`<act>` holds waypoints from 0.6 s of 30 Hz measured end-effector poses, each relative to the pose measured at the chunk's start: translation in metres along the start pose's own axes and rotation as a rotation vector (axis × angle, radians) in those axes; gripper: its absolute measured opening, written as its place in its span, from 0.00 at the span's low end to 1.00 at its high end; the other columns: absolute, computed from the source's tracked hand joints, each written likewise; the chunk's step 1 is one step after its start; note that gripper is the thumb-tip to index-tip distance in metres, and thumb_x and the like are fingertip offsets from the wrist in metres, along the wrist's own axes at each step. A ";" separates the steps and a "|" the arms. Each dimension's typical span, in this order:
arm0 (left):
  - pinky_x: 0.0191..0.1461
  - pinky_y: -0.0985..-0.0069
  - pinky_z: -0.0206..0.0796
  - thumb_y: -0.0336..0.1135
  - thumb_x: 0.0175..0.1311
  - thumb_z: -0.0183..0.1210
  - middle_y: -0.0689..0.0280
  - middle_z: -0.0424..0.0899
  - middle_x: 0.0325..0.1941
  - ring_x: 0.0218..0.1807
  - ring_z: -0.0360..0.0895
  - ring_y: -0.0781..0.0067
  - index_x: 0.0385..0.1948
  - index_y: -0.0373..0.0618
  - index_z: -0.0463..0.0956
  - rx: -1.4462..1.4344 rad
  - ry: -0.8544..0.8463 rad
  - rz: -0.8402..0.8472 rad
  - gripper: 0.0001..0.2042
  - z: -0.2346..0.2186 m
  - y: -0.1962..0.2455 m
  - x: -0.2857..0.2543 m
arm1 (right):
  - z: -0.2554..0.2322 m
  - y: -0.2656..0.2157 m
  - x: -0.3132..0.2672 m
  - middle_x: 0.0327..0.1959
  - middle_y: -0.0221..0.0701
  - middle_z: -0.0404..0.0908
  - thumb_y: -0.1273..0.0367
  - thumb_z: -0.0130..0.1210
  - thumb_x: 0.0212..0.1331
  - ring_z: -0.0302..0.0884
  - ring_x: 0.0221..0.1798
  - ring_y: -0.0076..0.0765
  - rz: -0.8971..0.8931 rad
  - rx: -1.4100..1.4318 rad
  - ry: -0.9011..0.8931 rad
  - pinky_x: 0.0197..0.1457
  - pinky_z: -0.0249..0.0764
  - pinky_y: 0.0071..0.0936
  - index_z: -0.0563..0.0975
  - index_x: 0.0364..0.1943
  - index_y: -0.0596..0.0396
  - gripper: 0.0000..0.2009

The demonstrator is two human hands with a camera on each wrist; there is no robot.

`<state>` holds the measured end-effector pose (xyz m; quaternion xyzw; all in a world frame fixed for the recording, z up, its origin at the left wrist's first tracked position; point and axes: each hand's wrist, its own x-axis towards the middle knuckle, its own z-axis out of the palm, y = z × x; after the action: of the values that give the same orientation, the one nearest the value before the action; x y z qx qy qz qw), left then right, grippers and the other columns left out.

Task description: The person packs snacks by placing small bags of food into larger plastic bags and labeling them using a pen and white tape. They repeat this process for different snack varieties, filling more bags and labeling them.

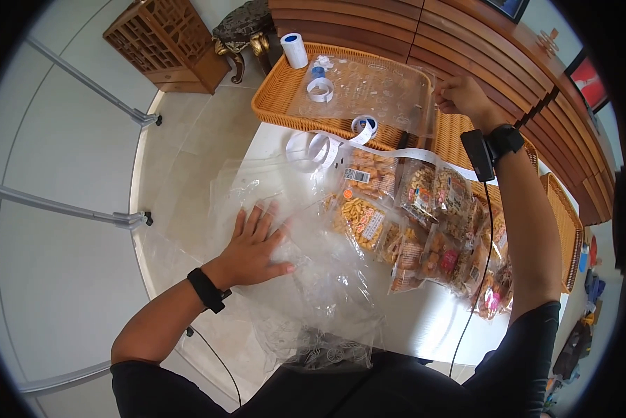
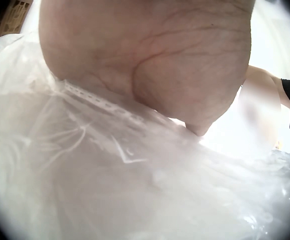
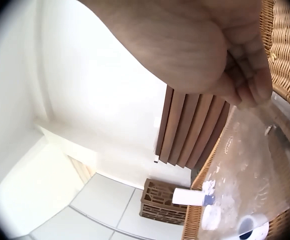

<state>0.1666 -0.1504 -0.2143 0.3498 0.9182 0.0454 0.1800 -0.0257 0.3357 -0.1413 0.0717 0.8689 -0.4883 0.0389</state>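
Observation:
My left hand [image 1: 253, 251] lies with fingers spread on a layer of large clear plastic bags [image 1: 320, 279] at the left of the white table. In the left wrist view its palm heel [image 2: 150, 60] presses on the crinkled plastic. Over the wicker basket [image 1: 274, 111] at the back, my right hand [image 1: 465, 99] pinches the edge of a clear plastic bag [image 1: 389, 94]. In the right wrist view, curled fingertips [image 3: 260, 90] meet at this bag's corner, and it stretches away over the basket. Several clear packets of snacks [image 1: 361, 223] lie between the hands, on the right half of the table.
White label rolls [image 1: 294, 50] stand in and around the basket, and a loose label strip [image 1: 403, 153] curls over the table's back. Another wicker basket [image 1: 563, 230] is at the right. Wooden drawers [image 1: 348, 28] rise behind; a cable [image 1: 490, 230] hangs from the right wrist.

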 end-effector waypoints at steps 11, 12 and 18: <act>0.76 0.33 0.24 0.66 0.63 0.55 0.41 0.36 0.81 0.80 0.30 0.31 0.75 0.49 0.51 0.024 0.008 -0.003 0.44 0.005 -0.003 0.000 | -0.031 -0.032 -0.080 0.28 0.31 0.80 0.70 0.56 0.61 0.79 0.29 0.26 -0.028 -0.360 -0.069 0.35 0.78 0.24 0.81 0.37 0.61 0.08; 0.76 0.33 0.24 0.67 0.63 0.54 0.42 0.37 0.81 0.80 0.30 0.32 0.75 0.50 0.51 0.027 0.019 -0.005 0.44 0.005 -0.003 0.000 | -0.031 -0.039 -0.092 0.28 0.31 0.80 0.69 0.57 0.61 0.79 0.30 0.27 -0.039 -0.370 -0.087 0.35 0.78 0.25 0.81 0.37 0.61 0.08; 0.77 0.35 0.25 0.69 0.64 0.51 0.44 0.38 0.81 0.81 0.31 0.35 0.76 0.52 0.50 0.048 0.041 -0.017 0.44 0.009 -0.002 -0.002 | -0.001 -0.097 -0.205 0.28 0.33 0.82 0.67 0.59 0.63 0.82 0.31 0.27 -0.167 -0.379 -0.314 0.35 0.78 0.27 0.79 0.43 0.59 0.10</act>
<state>0.1700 -0.1538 -0.2229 0.3452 0.9256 0.0288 0.1528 0.1612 0.2690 -0.0313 -0.0854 0.9310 -0.3235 0.1456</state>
